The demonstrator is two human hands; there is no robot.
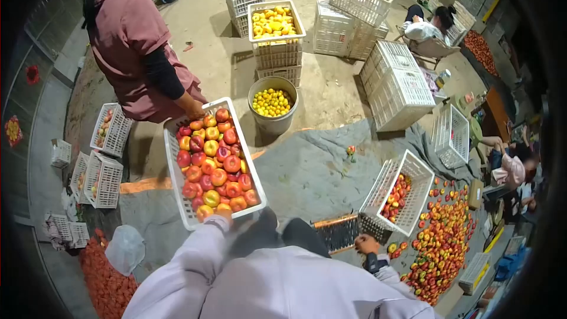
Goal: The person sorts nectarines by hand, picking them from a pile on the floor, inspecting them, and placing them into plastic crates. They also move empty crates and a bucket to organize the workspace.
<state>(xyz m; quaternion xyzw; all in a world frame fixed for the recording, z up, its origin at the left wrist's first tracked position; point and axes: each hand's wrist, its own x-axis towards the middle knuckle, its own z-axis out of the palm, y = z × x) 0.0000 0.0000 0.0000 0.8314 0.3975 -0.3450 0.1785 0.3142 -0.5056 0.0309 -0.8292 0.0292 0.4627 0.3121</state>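
Note:
A white plastic crate [257, 183] full of red and yellow nectarines [214, 162] is held between me and a person in a pink top. My left hand [220, 214] grips the near end, its fingers partly hidden by the rim and fruit. The other person's hand [192, 106] is at the far end. Down on the right, my right hand [367, 244] has its fingers curled, beside a black slatted rack [339, 234] and the lower corner of a tilted white crate [420, 186] with nectarines inside. What those fingers hold, if anything, is hidden.
Loose nectarines [440, 248] are heaped on the grey tarp [313, 159] at right. Ahead stand a bucket [273, 124] of small yellow fruit and stacked crates [277, 56]. More crates [397, 85] stand at right. A plastic bag [125, 250] lies left. Other people sit at right.

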